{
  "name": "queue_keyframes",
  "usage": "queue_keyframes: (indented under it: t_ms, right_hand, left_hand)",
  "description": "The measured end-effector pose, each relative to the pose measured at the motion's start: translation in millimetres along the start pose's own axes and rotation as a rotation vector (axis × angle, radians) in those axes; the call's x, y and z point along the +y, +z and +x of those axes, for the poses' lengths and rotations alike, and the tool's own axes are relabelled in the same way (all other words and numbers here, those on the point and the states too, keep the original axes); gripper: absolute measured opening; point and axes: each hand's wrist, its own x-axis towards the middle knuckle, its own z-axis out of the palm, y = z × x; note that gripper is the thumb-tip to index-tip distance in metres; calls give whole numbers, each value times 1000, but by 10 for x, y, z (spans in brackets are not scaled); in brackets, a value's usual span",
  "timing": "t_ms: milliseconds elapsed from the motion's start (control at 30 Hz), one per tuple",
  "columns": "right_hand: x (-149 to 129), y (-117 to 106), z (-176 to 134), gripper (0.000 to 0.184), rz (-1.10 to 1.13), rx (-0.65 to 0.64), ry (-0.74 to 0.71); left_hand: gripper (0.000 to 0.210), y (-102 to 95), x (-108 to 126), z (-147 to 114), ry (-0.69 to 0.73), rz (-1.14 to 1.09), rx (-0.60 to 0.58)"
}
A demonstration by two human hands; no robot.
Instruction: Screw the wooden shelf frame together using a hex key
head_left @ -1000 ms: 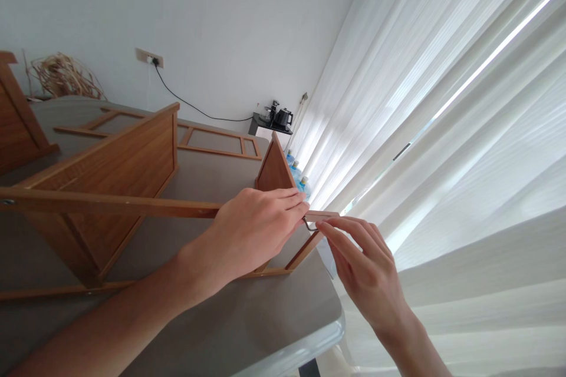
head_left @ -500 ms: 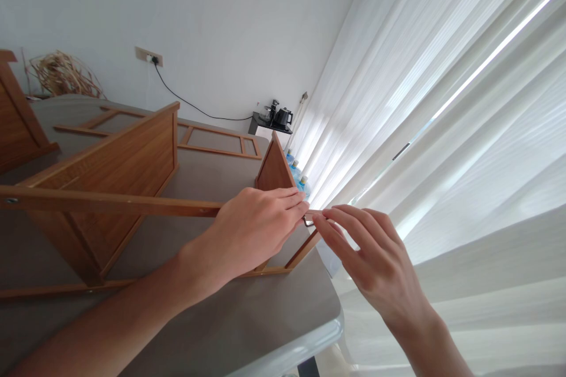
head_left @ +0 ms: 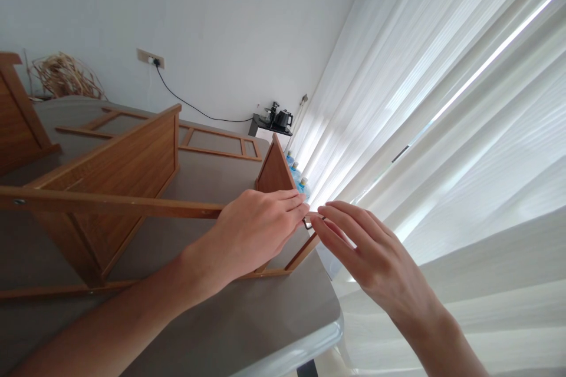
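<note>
A brown wooden frame with panel shelves lies on its side, its long upper rail (head_left: 132,204) running toward my left hand (head_left: 260,224). That hand is wrapped over the rail's right end, fingers pressed together. Just beyond its fingertips is a small bent metal rod, which looks like an Allen key (head_left: 308,224). My right hand (head_left: 367,241) pinches the key's free end between thumb and fingers. Where the key meets the rail is hidden behind my left fingers. A wooden panel (head_left: 276,168) stands upright behind my left hand.
The frame rests on a grey table (head_left: 283,312) with a rounded corner. Another ladder-like wooden frame (head_left: 216,152) lies flat farther back. A black kettle (head_left: 283,118) stands on a small stand, with large water bottles (head_left: 302,186) below. White curtains (head_left: 442,129) hang on the right.
My right hand has shifted slightly left and up, with its fingers a little closer to my left hand. The left hand keeps its hold on the rail.
</note>
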Motion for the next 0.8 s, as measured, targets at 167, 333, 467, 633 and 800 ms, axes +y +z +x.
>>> queue_keyframes:
  t_ms: [167,333,467,633,800]
  right_hand:
    - [6,18,6,22,-11,14,12]
    - [13,11,-4,21,10,7,7]
    - [15,0,2,22,20,10,19]
    - [30,-5,-6,19,38,-19,27]
    - [38,-4,-32,26,89,-39,71]
  left_hand:
    - [30,6,4,-2,6,2,2]
    - [30,7,-3,0,7,12,6]
    - [30,-7,-3,8,4,15,5]
    - [30,-12,1,6,7,8,-4]
    - [30,5,-1,2,9,7,3]
